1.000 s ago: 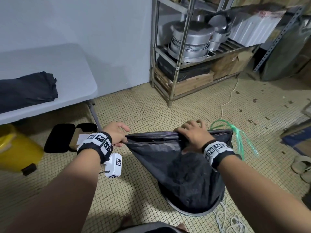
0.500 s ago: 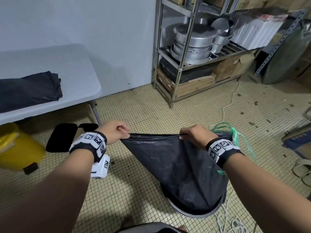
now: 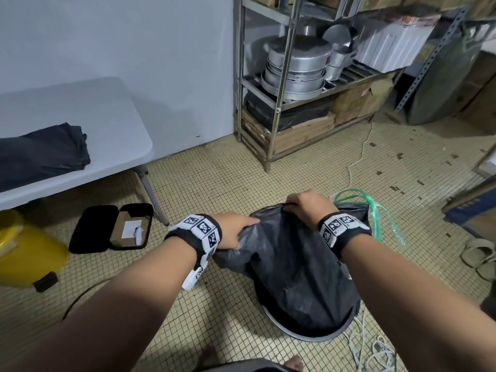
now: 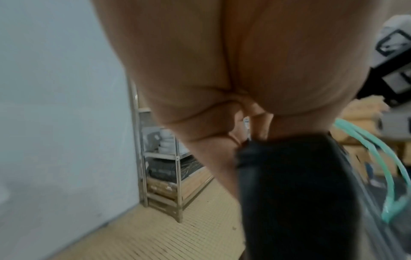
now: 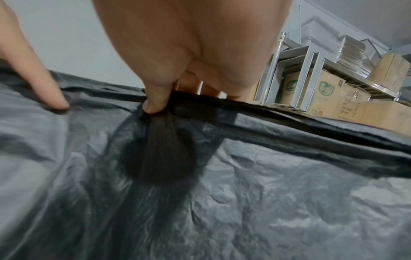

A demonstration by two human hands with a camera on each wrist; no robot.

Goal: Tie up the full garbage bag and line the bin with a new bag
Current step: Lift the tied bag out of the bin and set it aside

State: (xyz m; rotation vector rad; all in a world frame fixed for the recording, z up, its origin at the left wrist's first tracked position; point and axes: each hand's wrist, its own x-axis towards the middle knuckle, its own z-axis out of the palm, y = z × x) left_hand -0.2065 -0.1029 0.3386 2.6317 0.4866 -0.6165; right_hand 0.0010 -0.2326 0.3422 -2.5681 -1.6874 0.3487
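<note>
Since a moment ago my hands have come together, so the mouth of the garbage bag (image 3: 292, 253), then stretched wide between them, is now bunched at centre frame. It stands in the bin (image 3: 308, 335) at lower centre of the head view, on the tiled floor.

My left hand (image 3: 233, 229) has its fingers curled into gathered plastic on the left side of the opening; my right hand (image 3: 308, 208) pinches the top hem, thumb (image 5: 155, 103) pressed into the film. Both wrists are bent downward, forearms converging from the bottom corners.

I judge this the gathering stage of tying: next I need to collect the rim into one neck, or two ears, and knot it.

Folded dark bags (image 3: 40, 154) lie on the table (image 3: 112, 116) at upper left, probably the replacement liner.
</note>
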